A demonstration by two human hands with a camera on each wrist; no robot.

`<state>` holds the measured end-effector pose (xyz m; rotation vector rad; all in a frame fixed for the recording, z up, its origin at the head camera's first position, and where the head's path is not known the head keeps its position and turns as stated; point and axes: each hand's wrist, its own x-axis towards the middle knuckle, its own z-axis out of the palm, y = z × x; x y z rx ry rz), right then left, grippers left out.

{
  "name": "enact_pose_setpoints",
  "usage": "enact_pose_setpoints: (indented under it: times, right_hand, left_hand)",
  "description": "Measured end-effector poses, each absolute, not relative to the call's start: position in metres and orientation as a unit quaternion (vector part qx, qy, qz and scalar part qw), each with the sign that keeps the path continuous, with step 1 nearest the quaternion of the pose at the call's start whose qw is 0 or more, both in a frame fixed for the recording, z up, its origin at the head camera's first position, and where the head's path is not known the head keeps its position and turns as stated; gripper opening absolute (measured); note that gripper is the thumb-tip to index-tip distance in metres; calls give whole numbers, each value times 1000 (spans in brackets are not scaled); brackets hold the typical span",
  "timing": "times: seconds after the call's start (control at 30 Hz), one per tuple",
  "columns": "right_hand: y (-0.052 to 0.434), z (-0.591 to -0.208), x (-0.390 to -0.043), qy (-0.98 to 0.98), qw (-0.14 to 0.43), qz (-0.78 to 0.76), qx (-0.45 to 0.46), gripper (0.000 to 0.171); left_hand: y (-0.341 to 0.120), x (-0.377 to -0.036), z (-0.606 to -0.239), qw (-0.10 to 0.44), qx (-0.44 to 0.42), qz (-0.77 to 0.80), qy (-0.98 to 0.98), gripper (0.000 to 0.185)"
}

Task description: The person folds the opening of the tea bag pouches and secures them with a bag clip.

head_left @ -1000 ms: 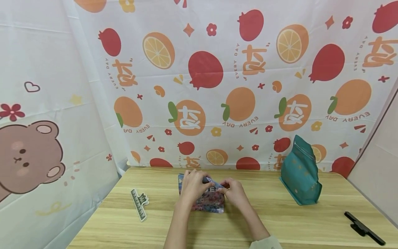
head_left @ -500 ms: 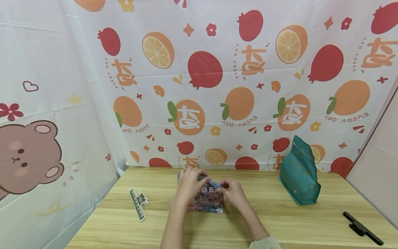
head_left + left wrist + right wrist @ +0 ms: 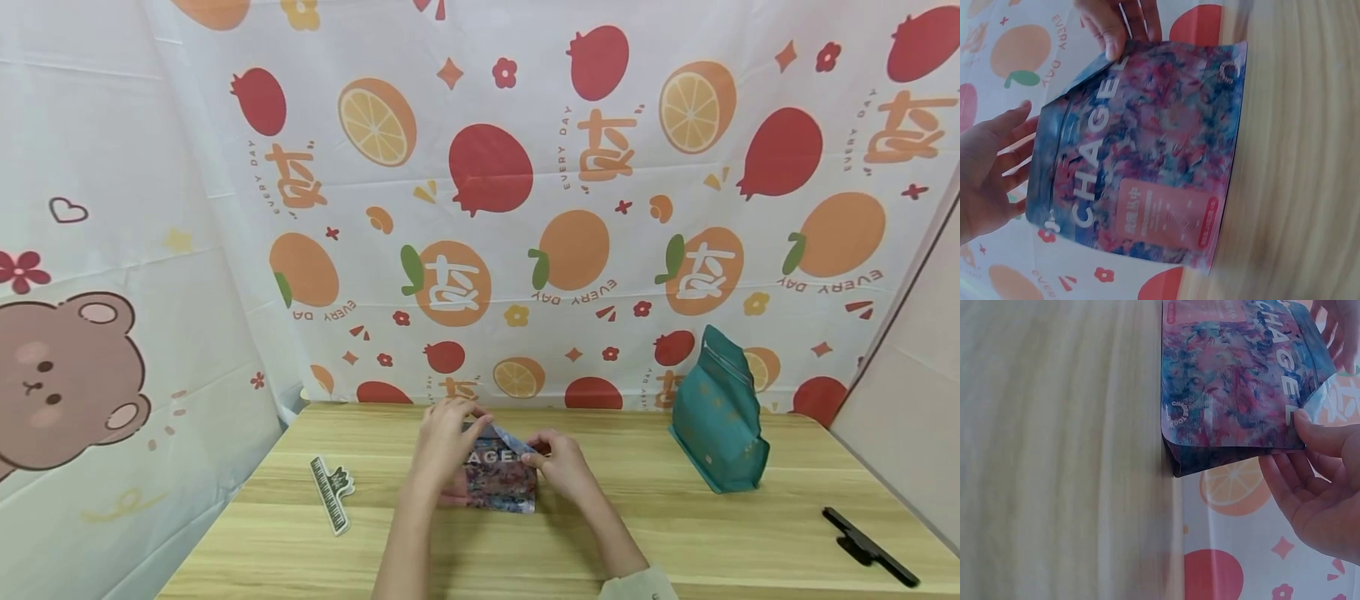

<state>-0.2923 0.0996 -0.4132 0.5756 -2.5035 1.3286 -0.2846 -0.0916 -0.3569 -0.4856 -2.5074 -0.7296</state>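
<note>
A pouch [image 3: 1166,137] with a blue, pink and purple pattern and white lettering stands on the table at the middle of the head view [image 3: 498,483]. One top corner is folded down at a slant beside my right hand [image 3: 558,458]. That hand pinches the folded corner, thumb [image 3: 1316,431] in front and fingers behind. My left hand [image 3: 446,437] is at the other end of the top edge. In the left wrist view its fingers reach behind that edge, while the thumb [image 3: 1013,119] stands apart from the pouch.
A teal pouch [image 3: 720,417] stands at the back right of the wooden table [image 3: 300,567]. A piano-key patterned clip [image 3: 332,496] lies on the left and a black clip [image 3: 870,546] on the right. A fruit-print cloth [image 3: 525,208] hangs behind.
My left hand has moved left along the pouch's top edge and its thumb has come off, uncovering more lettering. The right hand stays at the folded corner. The whole view has shifted slightly.
</note>
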Motion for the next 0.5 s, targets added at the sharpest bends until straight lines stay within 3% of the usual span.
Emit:
enact_pose_setpoints:
  times: [0.5]
  right_hand:
    - [101,-413,-293,-858,112,456,207,5]
  left_hand:
    - [-142,-285,-344,269,-142,-317,-898,18]
